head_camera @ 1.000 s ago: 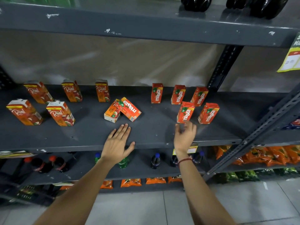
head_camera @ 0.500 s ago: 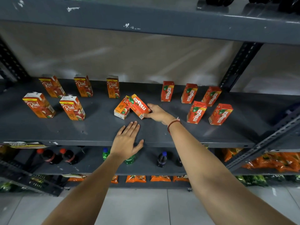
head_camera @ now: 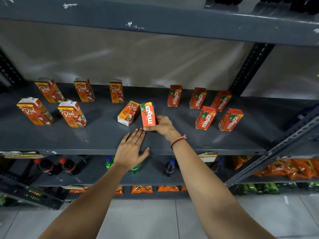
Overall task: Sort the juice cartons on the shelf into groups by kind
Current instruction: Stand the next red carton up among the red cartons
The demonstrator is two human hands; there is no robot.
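Two bare hands are reaching onto the dark grey metal shelf [head_camera: 103, 135] where small orange-red cardboard juice cartons are standing. The right hand [head_camera: 162, 125], with a red thread bracelet [head_camera: 178, 141] on its wrist, is gripping one red Maaza carton [head_camera: 148, 114] near the middle of the shelf; the thumb is running under the carton's lower edge and the fingers are wrapping its right side, so the hand is closed around it. That carton is sitting nearly upright, and whether its base is touching the shelf cannot be told. Just to its left, touching or almost touching it, an orange Real carton [head_camera: 128, 113] is leaning at a tilt. The left hand [head_camera: 132, 149] is lying flat and spread, palm down, on the front part of the shelf, holding nothing; its fingertips are ending just below the gripped carton.

Five more orange Real cartons are standing to the left: three along the back [head_camera: 49, 91] [head_camera: 84, 91] [head_camera: 116, 91] and two nearer the front [head_camera: 35, 111] [head_camera: 72, 114]. Five more red Maaza cartons are standing to the right: three at the back [head_camera: 174, 96] [head_camera: 198, 98] [head_camera: 221, 100] and two in front [head_camera: 205, 118] [head_camera: 230, 119].

On the lower shelf, dark soft-drink bottles [head_camera: 51, 167] with red and blue caps are standing, with orange snack packets [head_camera: 284, 168] off to the right.
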